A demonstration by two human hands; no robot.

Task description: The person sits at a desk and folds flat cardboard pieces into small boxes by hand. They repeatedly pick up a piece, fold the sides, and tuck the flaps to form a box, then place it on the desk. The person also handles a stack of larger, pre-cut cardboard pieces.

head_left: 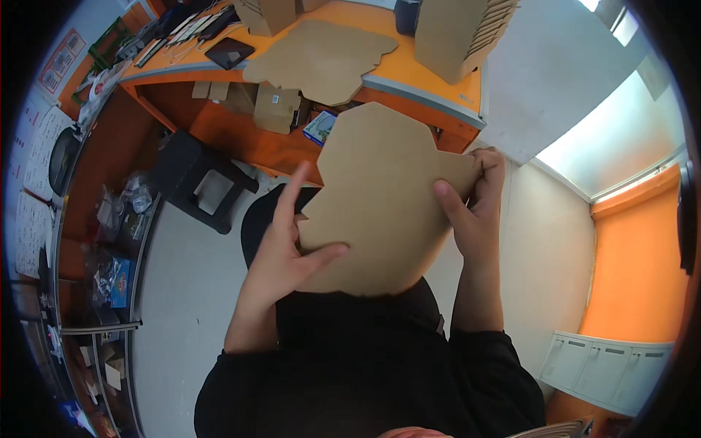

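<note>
A flat brown cardboard piece [380, 197] with an angular, notched outline is held up in front of my lap. My right hand [478, 204] grips its right corner, thumb on the near face and fingers curled around the edge. At the lower left edge, my left hand [281, 252] holds it with the thumb lying on the face. The left index finger stretches upward beside the edge, and the other left fingers are mostly hidden. Past it, a similar irregular cardboard sheet [321, 58] lies on the orange desk, partly overhanging its front edge.
Folded cardboard [449, 40] stands at the right of the orange desk [398, 84]. A black tablet [229, 53] lies at the left. Below are a cardboard box [276, 109] and a black stool [201, 179]. Shelving [95, 241] lines the left; pale lockers [606, 371] stand lower right.
</note>
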